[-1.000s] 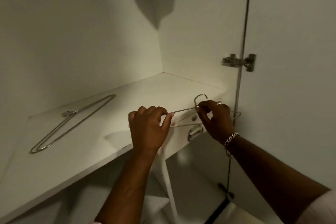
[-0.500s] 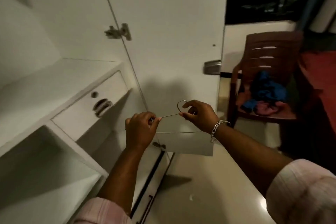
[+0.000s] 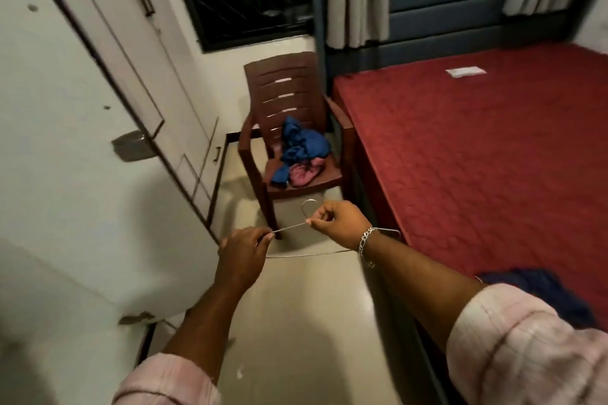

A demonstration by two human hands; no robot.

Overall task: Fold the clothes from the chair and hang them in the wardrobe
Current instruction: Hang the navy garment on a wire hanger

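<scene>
While the fingertips of the right hand (image 3: 339, 222) pinch the thin silver wire hanger (image 3: 306, 253) just below its hook, the left hand (image 3: 245, 251) has its fingers curled round the hanger's left shoulder, so the frame hangs level between the two in front of the body. A second ago both hands held this same hanger at the wardrobe's inner shelf; since then the view has swung away from the shelf and out into the room, past the open white wardrobe door (image 3: 82, 141) on the left. Ahead, well apart from the hands, stands the dark brown slatted plastic chair (image 3: 283, 92), with a crumpled blue garment (image 3: 302, 145) heaped over a pink one (image 3: 304, 173) on its seat. To the right lies the red quilted mattress (image 3: 493, 158). By my reading, the hanger is now fetched and the clothes are untouched; folding and hanging have yet to begin.
</scene>
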